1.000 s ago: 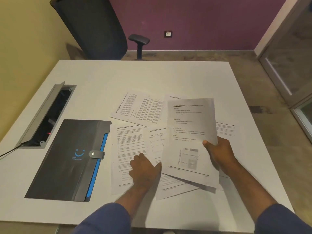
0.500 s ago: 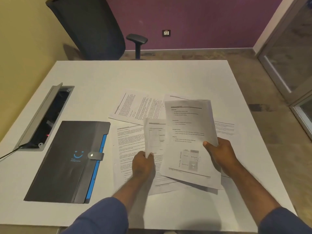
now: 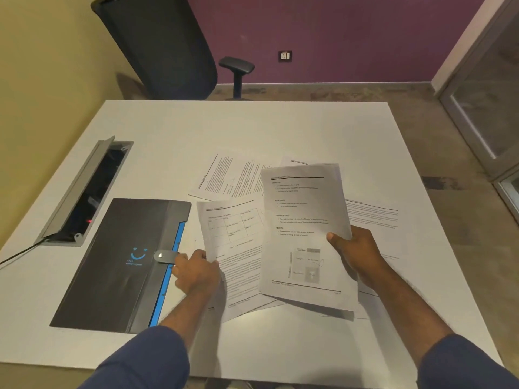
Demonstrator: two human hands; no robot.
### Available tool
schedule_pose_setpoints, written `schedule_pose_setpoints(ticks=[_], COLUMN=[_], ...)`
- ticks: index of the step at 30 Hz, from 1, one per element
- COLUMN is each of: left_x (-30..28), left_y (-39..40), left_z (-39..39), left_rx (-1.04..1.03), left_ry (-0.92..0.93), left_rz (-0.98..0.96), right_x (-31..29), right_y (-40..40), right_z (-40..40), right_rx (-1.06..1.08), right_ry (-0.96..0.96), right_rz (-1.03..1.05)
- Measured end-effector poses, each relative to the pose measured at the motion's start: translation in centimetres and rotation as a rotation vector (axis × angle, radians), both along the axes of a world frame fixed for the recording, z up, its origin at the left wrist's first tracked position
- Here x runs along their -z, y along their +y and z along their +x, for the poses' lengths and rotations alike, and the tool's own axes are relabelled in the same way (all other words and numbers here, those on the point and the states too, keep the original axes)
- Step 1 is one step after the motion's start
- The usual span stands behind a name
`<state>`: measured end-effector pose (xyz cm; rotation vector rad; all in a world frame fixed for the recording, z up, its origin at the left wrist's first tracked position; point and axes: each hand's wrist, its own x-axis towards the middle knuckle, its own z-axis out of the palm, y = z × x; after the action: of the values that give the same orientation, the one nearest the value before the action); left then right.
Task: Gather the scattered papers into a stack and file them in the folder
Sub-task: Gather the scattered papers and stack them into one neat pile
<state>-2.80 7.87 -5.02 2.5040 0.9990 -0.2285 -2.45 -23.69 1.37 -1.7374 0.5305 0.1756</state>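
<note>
My right hand [image 3: 356, 255] grips a small stack of printed pages [image 3: 306, 234] by its right edge, raised above the table. My left hand [image 3: 196, 272] pinches a sheet with a table printed on it [image 3: 233, 228] at its lower left edge and holds it lifted beside the stack. More papers lie flat: one at the back [image 3: 230, 178], one to the right [image 3: 373, 214], and several partly hidden under the held sheets. The dark grey folder [image 3: 112, 262] with a blue edge and a clasp lies closed to the left of my left hand.
The white table [image 3: 252, 130] has an open cable tray [image 3: 84, 192] at the left edge with a cable leading off. A black office chair [image 3: 160, 43] stands behind the table's far edge. A glass door is at the right.
My left hand went from resting on the flat papers to pinching the sheet with the table and lifting it leftward toward the folder. My right hand stayed holding its stack.
</note>
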Motion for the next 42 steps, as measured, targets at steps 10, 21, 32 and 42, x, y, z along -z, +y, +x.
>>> schedule_pose_setpoints(ticks=[10,21,32,42], left_x=[-0.9,-13.5,-21.9,-13.3], left_y=[0.1,1.0,1.7,-2.1], left_z=[-0.8,2.6,3.3,2.1], left_rx=[0.068,0.333,0.368,0.262], left_ry=[-0.287,-0.407,-0.435,-0.232], left_rz=[-0.277,-0.200,-0.536,-0.805], right_x=[0.1,0.1,-0.7,-3.5], right_y=[-0.4,-0.7,0.3,0.4], right_z=[-0.3,-0.2,0.0,-0.7], right_rx=[-0.001,0.033,0.029,-0.087], right_ry=[0.015,0.041,0.027,0.012], right_rz=[-0.036,-0.040,0.043,0.425])
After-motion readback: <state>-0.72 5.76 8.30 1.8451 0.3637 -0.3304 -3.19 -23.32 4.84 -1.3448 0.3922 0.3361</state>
